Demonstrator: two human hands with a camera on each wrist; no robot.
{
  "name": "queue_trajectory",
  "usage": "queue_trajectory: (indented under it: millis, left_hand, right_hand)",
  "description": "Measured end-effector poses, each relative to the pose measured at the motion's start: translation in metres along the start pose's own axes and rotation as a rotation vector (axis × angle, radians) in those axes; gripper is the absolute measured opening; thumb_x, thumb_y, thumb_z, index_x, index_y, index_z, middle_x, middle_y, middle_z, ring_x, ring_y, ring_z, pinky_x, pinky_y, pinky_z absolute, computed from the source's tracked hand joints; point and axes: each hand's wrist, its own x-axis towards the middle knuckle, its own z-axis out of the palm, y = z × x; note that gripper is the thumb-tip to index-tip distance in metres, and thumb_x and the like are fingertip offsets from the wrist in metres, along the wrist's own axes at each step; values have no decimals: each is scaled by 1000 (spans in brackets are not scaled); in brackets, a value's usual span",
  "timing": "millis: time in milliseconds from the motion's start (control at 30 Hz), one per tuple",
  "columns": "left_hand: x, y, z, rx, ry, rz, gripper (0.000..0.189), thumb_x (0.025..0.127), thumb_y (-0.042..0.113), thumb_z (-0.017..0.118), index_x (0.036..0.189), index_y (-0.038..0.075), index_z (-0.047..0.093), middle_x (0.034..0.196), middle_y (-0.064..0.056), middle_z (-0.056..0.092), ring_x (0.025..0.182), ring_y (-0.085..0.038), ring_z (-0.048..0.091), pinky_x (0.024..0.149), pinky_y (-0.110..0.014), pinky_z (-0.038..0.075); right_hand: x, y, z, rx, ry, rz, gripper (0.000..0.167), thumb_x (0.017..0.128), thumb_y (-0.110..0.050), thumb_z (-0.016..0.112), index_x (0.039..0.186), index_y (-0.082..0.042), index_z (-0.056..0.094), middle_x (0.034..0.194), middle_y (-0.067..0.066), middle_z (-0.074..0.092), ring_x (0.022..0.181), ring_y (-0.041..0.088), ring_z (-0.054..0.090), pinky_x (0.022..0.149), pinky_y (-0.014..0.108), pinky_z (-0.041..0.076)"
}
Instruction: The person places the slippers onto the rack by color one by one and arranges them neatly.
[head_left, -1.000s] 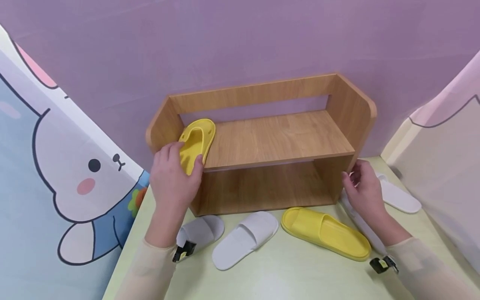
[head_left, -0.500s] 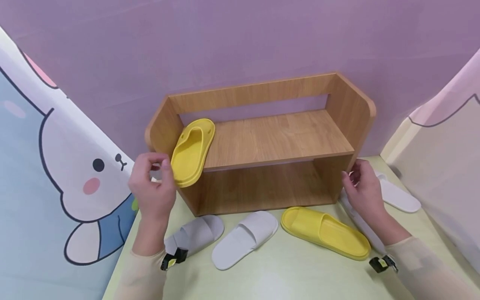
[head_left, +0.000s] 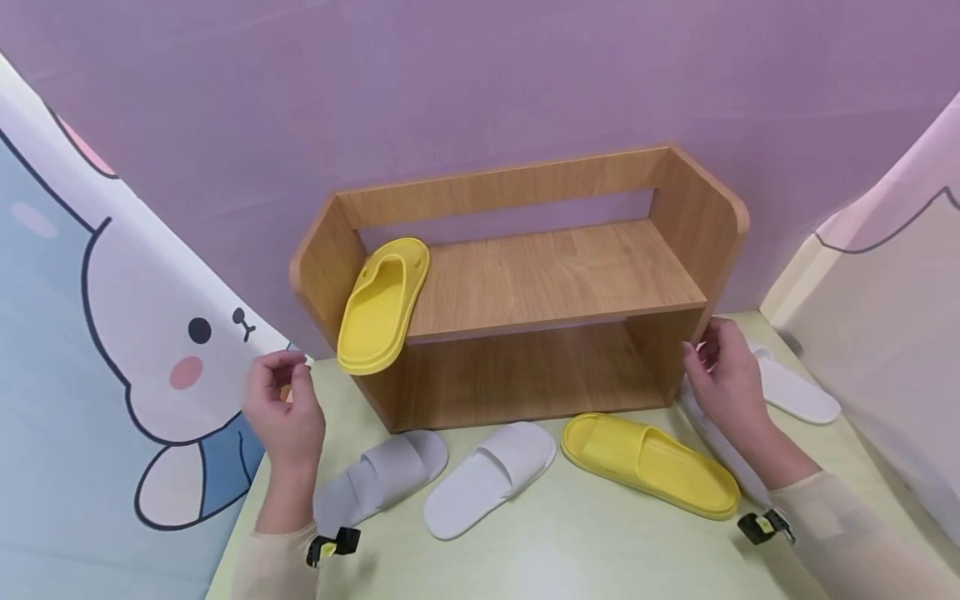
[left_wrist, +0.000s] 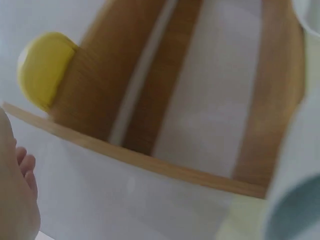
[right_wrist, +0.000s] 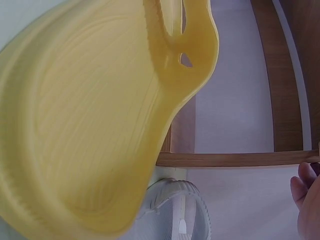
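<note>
A yellow slipper lies at the left end of the wooden shoe rack's upper shelf, its heel jutting past the front edge. Left of the heel and apart from it, my left hand hangs with loosely bent fingers, holding nothing. My right hand pinches the front edge of the rack's right side panel. In the right wrist view that hand's fingers lie against the panel's outer side. Close to it on the table is a second yellow slipper, which looms large in that view.
In front of the rack lie a grey slipper and a white slipper. Partly hidden under my right forearm is a pale slipper, with another white slipper farther right. A purple backdrop stands behind, and a rabbit-print cloth borders the left.
My left hand has let go of the yellow slipper on the upper shelf and moved left and down from it. The right hand has stayed at the rack's side panel.
</note>
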Motion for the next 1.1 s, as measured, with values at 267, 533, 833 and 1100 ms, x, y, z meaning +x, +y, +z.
queue_trajectory:
  millis: [267,533,833,1100]
  left_hand:
    - [-26,-73,-13,-52,-333,-82,45,98,-10,70,141,-4,61,136,-15,64,119,-25,64,94,-19,55]
    - [-34,-95,-10,-57,-534,-232,69,96,-4,80,156,15,54,149,1,60,130,-22,61,99,-23,58]
    - [-30,-99,-4,-65,-540,-304,62,99,3,82,156,16,58,142,-2,66,122,-9,65,91,-19,61]
    - [-27,-101,-3,0,-495,-332,58,99,4,84,151,20,65,132,-1,71,115,-6,68,86,-15,60]
  right_hand:
    - [-4,3,0,-14,-21,17,32,97,7,73,126,7,58,97,14,65,79,8,53,68,9,41]
    - [-6,4,-3,-25,-28,5,33,97,8,74,125,7,58,98,15,65,79,11,53,68,9,41]
    - [-5,4,-4,-22,-31,9,33,97,8,74,126,7,57,98,14,66,80,8,53,68,9,41]
    - [-2,2,-2,-1,-33,-13,33,96,10,74,125,8,57,97,15,66,79,2,52,69,9,41]
